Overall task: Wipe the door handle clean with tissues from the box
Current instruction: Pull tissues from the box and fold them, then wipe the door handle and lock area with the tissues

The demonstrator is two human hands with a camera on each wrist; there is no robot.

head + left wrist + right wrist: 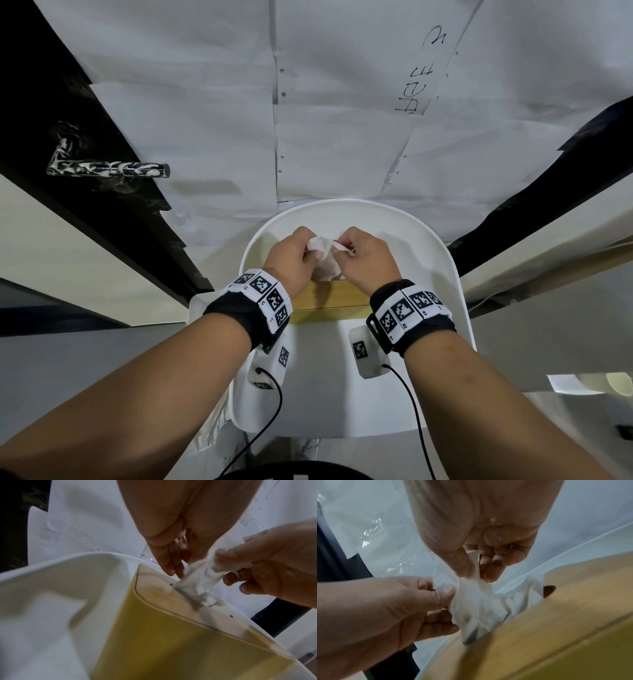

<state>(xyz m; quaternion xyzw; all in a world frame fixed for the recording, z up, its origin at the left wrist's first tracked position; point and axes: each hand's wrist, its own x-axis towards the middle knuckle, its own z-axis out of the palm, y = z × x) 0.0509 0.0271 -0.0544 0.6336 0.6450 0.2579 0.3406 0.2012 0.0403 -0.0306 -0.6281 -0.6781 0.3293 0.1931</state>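
Centre of the head view: 2 hands close together over a yellow tissue box point(330, 301) with a wood-coloured top, set on a white chair point(455, 308). Left hand point(291, 260), fingers curled, pinching the upper left side of a crumpled white tissue point(323, 255). Right hand point(366, 258), thumb and forefinger pinching a thin strip of the same tissue at its upper right. Lower end of the tissue down in the slot in the top of the box, seen best in the left wrist view. Both wrists wrapped in black bands with black-and-white square markers. At the upper left of the head view, well apart from the hands: the door handle point(109, 169), a horizontal black lever streaked with white smears, fixed to a dark door. Behind the chair, filling the upper middle of the frame, white paper sheets point(342, 102) taped together, with some handwriting at the upper right.
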